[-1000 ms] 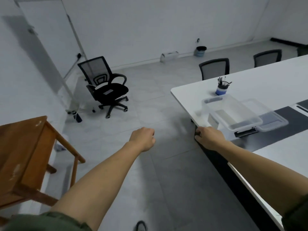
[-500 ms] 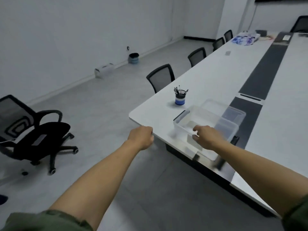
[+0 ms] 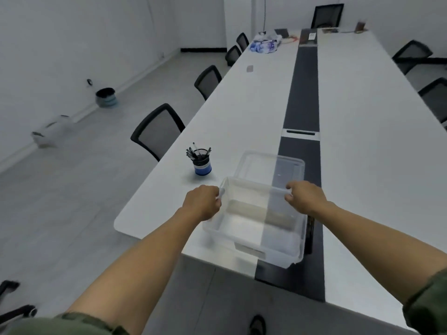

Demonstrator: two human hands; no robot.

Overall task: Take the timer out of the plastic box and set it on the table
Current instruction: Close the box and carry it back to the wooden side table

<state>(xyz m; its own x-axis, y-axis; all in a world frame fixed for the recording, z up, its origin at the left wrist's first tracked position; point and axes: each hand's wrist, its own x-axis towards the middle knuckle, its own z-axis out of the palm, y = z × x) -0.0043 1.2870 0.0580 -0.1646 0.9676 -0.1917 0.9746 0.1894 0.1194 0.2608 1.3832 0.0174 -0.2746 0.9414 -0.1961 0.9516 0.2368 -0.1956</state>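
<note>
A clear plastic box (image 3: 251,240) sits at the near end of the long white table (image 3: 362,165). My left hand (image 3: 202,204) grips the box's left rim near its far corner. My right hand (image 3: 303,198) holds the far rim on the right. The box looks see-through; a white label shows on its front wall, and I cannot make out a timer inside it. The box's clear lid (image 3: 271,165) lies flat on the table just behind it.
A blue pen cup (image 3: 201,160) full of pens stands left of the lid. A dark strip (image 3: 303,97) runs down the table's middle. Black chairs (image 3: 157,131) line the left side. Papers and bags lie at the far end. A bin (image 3: 106,97) sits by the wall.
My view has swung right, toward the table's length. Both hands moved from in front of the table's edge onto the box and closed on its rim.
</note>
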